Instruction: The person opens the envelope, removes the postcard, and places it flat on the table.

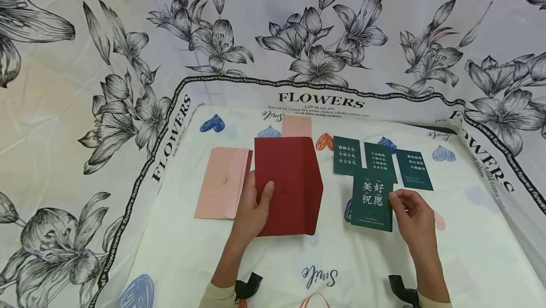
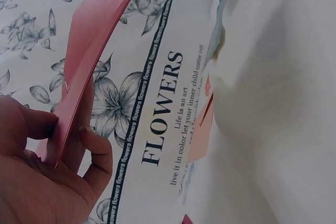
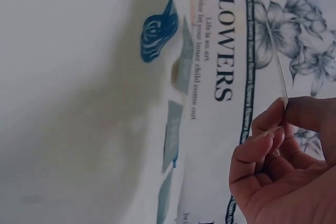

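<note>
Left hand (image 1: pixel 251 213) gripping red envelope (image 1: pixel 287 185), right hand (image 1: pixel 414 215) pinching dark-green printed card (image 1: pixel 371 211) by edge, three similar cards (image 1: pixel 381 161) beyond.

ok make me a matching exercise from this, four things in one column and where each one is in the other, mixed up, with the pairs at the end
Things
1. red envelope
2. green card with large characters
3. pink envelope stack
4. three green cards with smaller characters

Places
A. pinched at its edge by the right hand
B. side by side on the cloth
C. gripped by the left hand
D. lying left of the red envelope in the head view

Pairs: 1-C, 2-A, 3-D, 4-B
</note>
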The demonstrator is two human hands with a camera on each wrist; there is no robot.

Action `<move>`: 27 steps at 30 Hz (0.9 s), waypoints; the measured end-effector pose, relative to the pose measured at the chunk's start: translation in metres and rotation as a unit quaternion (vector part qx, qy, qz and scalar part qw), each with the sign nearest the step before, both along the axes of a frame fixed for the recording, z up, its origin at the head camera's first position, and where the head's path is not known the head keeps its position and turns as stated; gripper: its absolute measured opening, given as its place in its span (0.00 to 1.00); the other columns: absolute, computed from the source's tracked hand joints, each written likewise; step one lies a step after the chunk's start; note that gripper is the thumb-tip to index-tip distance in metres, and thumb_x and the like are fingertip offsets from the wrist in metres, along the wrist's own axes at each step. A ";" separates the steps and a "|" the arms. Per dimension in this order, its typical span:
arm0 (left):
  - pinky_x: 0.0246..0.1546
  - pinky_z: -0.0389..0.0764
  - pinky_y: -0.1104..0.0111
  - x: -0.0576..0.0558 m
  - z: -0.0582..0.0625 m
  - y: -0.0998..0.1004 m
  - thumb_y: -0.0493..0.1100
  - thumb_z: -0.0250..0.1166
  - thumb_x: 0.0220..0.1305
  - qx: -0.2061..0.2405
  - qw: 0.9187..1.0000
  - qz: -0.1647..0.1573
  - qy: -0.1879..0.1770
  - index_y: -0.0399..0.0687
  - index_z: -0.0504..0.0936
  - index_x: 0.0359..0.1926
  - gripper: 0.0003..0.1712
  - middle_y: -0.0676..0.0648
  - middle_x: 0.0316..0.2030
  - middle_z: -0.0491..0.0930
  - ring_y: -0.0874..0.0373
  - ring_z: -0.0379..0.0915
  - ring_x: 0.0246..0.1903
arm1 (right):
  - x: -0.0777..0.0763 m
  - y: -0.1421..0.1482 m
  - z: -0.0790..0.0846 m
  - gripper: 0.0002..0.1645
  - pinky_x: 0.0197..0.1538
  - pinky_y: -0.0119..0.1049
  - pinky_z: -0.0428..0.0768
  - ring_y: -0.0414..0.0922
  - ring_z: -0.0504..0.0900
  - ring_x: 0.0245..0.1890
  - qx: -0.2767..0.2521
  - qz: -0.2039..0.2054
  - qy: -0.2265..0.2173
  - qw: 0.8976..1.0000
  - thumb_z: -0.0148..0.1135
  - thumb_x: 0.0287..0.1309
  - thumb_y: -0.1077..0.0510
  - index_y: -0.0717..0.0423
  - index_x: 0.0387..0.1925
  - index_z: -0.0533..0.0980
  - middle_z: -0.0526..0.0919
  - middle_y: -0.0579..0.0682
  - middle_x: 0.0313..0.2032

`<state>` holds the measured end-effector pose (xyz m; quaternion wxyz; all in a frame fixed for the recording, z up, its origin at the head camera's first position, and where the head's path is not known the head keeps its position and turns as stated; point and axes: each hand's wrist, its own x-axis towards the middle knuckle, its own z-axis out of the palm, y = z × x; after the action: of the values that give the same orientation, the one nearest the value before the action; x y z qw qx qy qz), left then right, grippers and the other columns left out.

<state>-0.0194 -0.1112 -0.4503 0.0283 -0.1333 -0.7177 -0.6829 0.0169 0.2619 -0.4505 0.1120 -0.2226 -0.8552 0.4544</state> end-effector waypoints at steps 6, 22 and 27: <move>0.56 0.83 0.52 0.001 0.000 -0.001 0.47 0.57 0.83 0.011 1.000 0.003 -0.021 0.60 0.64 0.73 0.24 0.52 0.61 0.75 0.53 0.76 0.62 | 0.000 0.013 -0.018 0.24 0.38 0.21 0.76 0.46 0.76 0.42 0.034 0.025 -0.072 0.997 0.58 0.78 0.42 0.56 0.60 0.77 0.85 0.56 0.48; 0.54 0.84 0.54 0.002 0.001 -0.003 0.47 0.58 0.82 -0.001 0.999 -0.007 -0.035 0.56 0.64 0.73 0.25 0.50 0.61 0.76 0.51 0.76 0.61 | -0.013 0.032 -0.035 0.26 0.32 0.30 0.76 0.51 0.76 0.41 0.058 0.062 -0.157 0.984 0.59 0.78 0.43 0.62 0.58 0.77 0.83 0.58 0.44; 0.55 0.84 0.56 0.002 0.000 -0.003 0.47 0.58 0.82 -0.001 0.999 -0.007 -0.032 0.55 0.65 0.72 0.24 0.49 0.59 0.77 0.51 0.77 0.60 | -0.017 0.034 -0.039 0.25 0.32 0.30 0.76 0.51 0.76 0.41 0.067 0.069 -0.160 0.982 0.59 0.78 0.44 0.63 0.57 0.77 0.83 0.58 0.43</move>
<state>-0.0172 -0.1142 -0.4504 0.0005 -0.1164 -0.7182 -0.6860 -0.0006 0.2964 -0.4890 -0.0434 -0.2255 -0.9038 0.3610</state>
